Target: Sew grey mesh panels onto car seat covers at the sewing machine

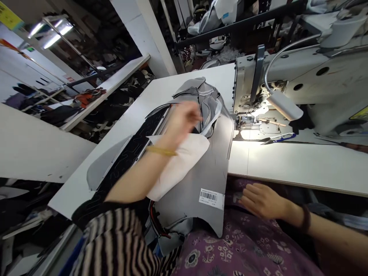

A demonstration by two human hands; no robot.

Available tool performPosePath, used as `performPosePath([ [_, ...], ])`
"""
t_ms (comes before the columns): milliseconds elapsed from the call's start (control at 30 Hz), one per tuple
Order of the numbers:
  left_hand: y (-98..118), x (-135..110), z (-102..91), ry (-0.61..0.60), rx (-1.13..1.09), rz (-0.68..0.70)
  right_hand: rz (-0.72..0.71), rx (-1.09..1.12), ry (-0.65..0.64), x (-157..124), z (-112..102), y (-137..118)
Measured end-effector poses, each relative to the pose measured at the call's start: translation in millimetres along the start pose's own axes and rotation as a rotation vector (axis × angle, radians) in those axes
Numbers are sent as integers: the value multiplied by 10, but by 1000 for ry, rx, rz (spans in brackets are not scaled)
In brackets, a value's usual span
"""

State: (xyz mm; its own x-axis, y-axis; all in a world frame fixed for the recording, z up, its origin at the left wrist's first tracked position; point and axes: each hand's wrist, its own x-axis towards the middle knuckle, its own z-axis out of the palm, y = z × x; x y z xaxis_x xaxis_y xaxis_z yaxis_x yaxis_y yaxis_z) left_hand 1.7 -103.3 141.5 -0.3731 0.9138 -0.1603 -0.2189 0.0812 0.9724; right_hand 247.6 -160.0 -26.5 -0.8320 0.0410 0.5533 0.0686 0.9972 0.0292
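Left hand [187, 117] stretches forward over grey fabric [211, 165]

Right tabletop [281, 158] offers passage, hemmed by grey fabric [214, 163] and sewing machine [312, 74].

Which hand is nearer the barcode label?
Right. The right hand is beside the barcode label, not touching; the left hand is farther away, past the white sheet.

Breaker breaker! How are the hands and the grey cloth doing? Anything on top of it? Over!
Left hand blurred, over the grey cloth. Right hand by the purple garment, nothing visibly held. White sheet covering part of the cloth.
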Motion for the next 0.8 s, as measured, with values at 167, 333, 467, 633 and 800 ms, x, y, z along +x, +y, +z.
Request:
performPosePath([
  [167,-671,318,856,-414,-201,-316,199,19,-43,-549,39,-263],
  [333,-773,418,952,-512,-495,-122,349,-90,-6,-809,-189,-100],
  [467,-911,550,921,-287,-359,147,359,-105,-11,-758,-290,86],
  [633,-1061,740,1163,4,-132,205,382,-60,24,-561,-273,80],
  [800,-1039,757,1407,35,-223,70,398,-5,45,-501,-266,-22],
])
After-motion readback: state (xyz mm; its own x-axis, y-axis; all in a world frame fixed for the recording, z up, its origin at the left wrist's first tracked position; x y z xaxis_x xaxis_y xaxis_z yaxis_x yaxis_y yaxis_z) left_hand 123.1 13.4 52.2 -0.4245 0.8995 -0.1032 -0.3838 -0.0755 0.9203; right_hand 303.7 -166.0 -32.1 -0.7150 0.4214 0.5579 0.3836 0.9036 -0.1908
